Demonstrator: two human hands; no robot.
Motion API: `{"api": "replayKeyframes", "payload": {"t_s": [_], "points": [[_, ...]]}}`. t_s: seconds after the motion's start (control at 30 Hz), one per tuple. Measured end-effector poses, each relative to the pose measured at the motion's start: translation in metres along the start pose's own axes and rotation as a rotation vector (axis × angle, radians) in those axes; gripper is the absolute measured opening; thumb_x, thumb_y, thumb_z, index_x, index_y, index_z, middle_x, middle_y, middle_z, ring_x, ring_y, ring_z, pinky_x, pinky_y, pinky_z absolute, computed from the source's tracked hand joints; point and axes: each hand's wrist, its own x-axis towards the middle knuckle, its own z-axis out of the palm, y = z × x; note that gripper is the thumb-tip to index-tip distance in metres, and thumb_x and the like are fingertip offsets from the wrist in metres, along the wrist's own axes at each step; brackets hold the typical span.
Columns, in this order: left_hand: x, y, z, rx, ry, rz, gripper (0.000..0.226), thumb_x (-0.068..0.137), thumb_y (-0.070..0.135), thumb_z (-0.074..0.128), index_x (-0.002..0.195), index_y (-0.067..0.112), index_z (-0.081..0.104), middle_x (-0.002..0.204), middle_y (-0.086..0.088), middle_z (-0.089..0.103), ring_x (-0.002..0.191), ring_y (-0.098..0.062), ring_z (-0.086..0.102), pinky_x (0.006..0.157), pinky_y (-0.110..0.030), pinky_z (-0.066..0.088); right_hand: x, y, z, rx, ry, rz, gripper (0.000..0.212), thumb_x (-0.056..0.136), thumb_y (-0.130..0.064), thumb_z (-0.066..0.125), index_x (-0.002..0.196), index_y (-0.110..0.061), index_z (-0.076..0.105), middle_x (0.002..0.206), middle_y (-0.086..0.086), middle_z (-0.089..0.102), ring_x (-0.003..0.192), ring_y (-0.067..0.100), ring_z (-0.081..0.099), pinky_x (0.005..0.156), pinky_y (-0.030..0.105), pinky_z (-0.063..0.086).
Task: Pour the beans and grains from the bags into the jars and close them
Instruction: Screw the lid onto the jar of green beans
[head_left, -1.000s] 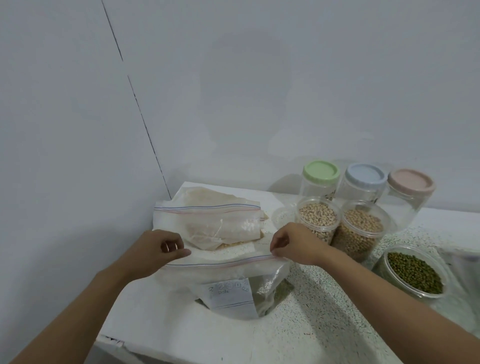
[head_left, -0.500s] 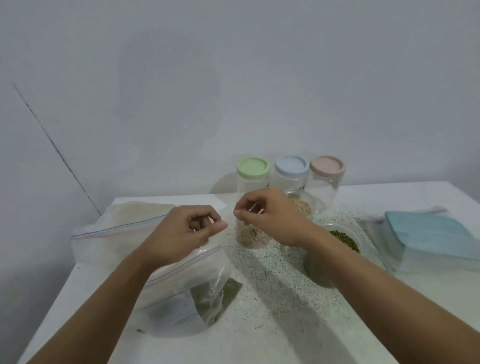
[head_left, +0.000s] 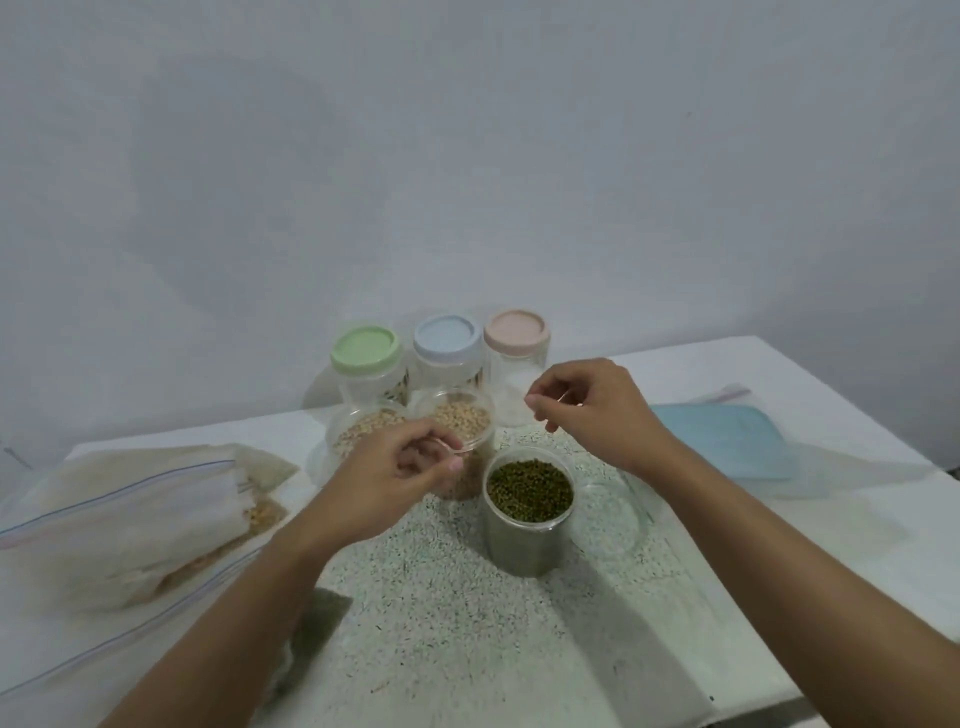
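Tan beans fill the open clear plastic jar (head_left: 464, 415) at whose near rim the curled thumb and forefinger of the left hand (head_left: 405, 467) are placed; whether the rim is pinched cannot be told. Just right of that hand, an open clear jar of green beans (head_left: 529, 493) is stood on the speckled white table (head_left: 467, 623). Beyond that jar the right hand (head_left: 592, 410) is held curled, with nothing seen in it. Clear zip bags (head_left: 130, 519) are laid well left of the left hand.

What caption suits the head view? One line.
Left hand and right hand hover by the open mung bean jar; lidded jars behind, zip bags left.
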Motion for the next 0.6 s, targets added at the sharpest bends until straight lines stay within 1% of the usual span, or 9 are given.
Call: {"api": "replayKeyframes", "payload": {"t_s": [0.07, 0.13, 0.2, 0.27, 0.33, 0.4, 0.47, 0.53, 0.6], "points": [[0.005, -0.002, 0.009, 0.021, 0.000, -0.014, 0.017, 0.093, 0.026, 0.073, 0.110, 0.030, 0.072, 0.096, 0.015, 0.072, 0.087, -0.006, 0.071, 0.073, -0.029, 0.061, 0.004, 0.016, -0.011, -0.092, -0.058, 0.041, 0.012, 0.090, -0.013, 0.071, 0.086, -0.024, 0.076, 0.080, -0.007, 0.073, 0.071, 0.011, 0.070, 0.066, 0.022, 0.051], [0.007, -0.004, 0.018, 0.052, -0.009, -0.026, 0.021, 0.093, 0.032, 0.070, 0.114, 0.033, 0.071, 0.100, 0.019, 0.071, 0.090, -0.006, 0.071, 0.077, -0.030, 0.061, 0.005, 0.033, -0.023, -0.173, -0.148, 0.090, 0.018, 0.088, -0.009, 0.070, 0.094, -0.024, 0.076, 0.088, -0.005, 0.073, 0.078, 0.010, 0.068, 0.072, 0.029, 0.056], [0.007, -0.002, 0.028, 0.064, -0.025, -0.023, 0.027, 0.092, 0.042, 0.064, 0.117, 0.033, 0.070, 0.100, 0.023, 0.072, 0.088, -0.009, 0.072, 0.080, -0.031, 0.060, 0.005, 0.047, -0.030, -0.223, -0.259, 0.125, 0.022, 0.086, -0.007, 0.071, 0.101, -0.022, 0.075, 0.093, -0.004, 0.072, 0.085, 0.011, 0.069, 0.082, 0.034, 0.059], [0.006, 0.000, 0.039, 0.043, -0.039, -0.041, 0.034, 0.089, 0.048, 0.059, 0.120, 0.035, 0.068, 0.097, 0.022, 0.073, 0.083, -0.009, 0.073, 0.081, -0.031, 0.059, 0.004, 0.058, -0.031, -0.306, -0.392, 0.138, 0.031, 0.083, -0.006, 0.074, 0.110, -0.021, 0.073, 0.100, -0.005, 0.071, 0.093, 0.014, 0.068, 0.089, 0.036, 0.058], [0.004, -0.001, 0.049, 0.029, -0.018, -0.067, 0.039, 0.088, 0.052, 0.056, 0.124, 0.039, 0.063, 0.099, 0.020, 0.072, 0.083, -0.007, 0.072, 0.079, -0.028, 0.058, 0.002, 0.067, -0.026, -0.438, -0.520, 0.132, 0.046, 0.082, -0.011, 0.078, 0.125, -0.021, 0.067, 0.116, -0.003, 0.068, 0.106, 0.016, 0.064, 0.097, 0.035, 0.055], [0.001, -0.004, 0.057, 0.032, -0.005, -0.085, 0.046, 0.087, 0.056, 0.056, 0.131, 0.044, 0.056, 0.116, 0.023, 0.067, 0.089, -0.002, 0.071, 0.080, -0.026, 0.059, -0.001, 0.073, -0.016, -0.592, -0.612, 0.100, 0.064, 0.082, -0.019, 0.081, 0.141, -0.020, 0.056, 0.136, 0.001, 0.060, 0.123, 0.019, 0.056, 0.104, 0.033, 0.048], [-0.002, -0.007, 0.063, 0.029, -0.025, -0.104, 0.056, 0.087, 0.059, 0.057, 0.141, 0.043, 0.050, 0.130, 0.021, 0.062, 0.096, 0.001, 0.069, 0.084, -0.023, 0.058, -0.005, 0.080, -0.004, -0.697, -0.671, 0.071, 0.078, 0.080, -0.024, 0.082, 0.149, -0.019, 0.046, 0.147, 0.003, 0.051, 0.135, 0.022, 0.048, 0.108, 0.034, 0.043], [-0.003, -0.013, 0.069, -0.019, -0.040, -0.121, 0.059, 0.091, 0.054, 0.056, 0.146, 0.034, 0.049, 0.131, 0.016, 0.063, 0.094, 0.000, 0.070, 0.080, -0.020, 0.057, -0.009, 0.088, 0.006, -0.745, -0.691, 0.060, 0.078, 0.079, -0.023, 0.081, 0.149, -0.019, 0.046, 0.140, 0.004, 0.052, 0.131, 0.024, 0.049, 0.106, 0.035, 0.046], [-0.004, -0.017, 0.073, -0.093, -0.027, -0.162, 0.053, 0.094, 0.051, 0.053, 0.145, 0.033, 0.051, 0.117, 0.009, 0.071, 0.086, -0.007, 0.073, 0.071, -0.020, 0.055, -0.012, 0.095, 0.013, -0.805, -0.678, 0.028, 0.071, 0.078, -0.022, 0.080, 0.143, -0.020, 0.051, 0.131, 0.005, 0.056, 0.125, 0.024, 0.051, 0.102, 0.036, 0.050]]}}
